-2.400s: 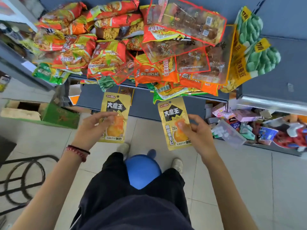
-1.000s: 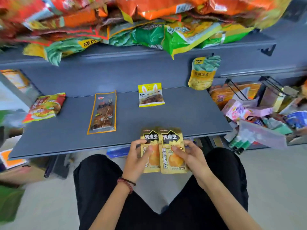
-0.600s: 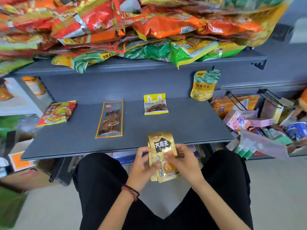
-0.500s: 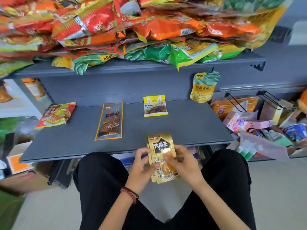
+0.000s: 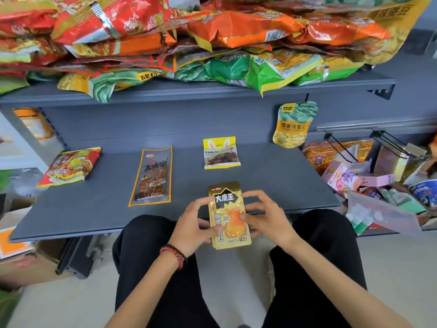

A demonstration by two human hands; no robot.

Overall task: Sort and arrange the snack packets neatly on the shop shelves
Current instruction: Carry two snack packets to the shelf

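Both forearms (image 5: 151, 294) are bare. A bracelet (image 5: 174, 254) of red beads with a dark cord circles the wrist below the left hand (image 5: 191, 223), centre frame. Black trousers (image 5: 331, 245) cover both legs, lower centre.

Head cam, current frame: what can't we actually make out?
Head view: whatever lies behind the gold foil snack packet, hidden by it, the left hand and the right hand.
Head view: heap of red, orange and green snack bags on the grey upper shelf, cut off by the top edge, print blurred.
Head view: pink boxes at right, blurred; small print unreadable.
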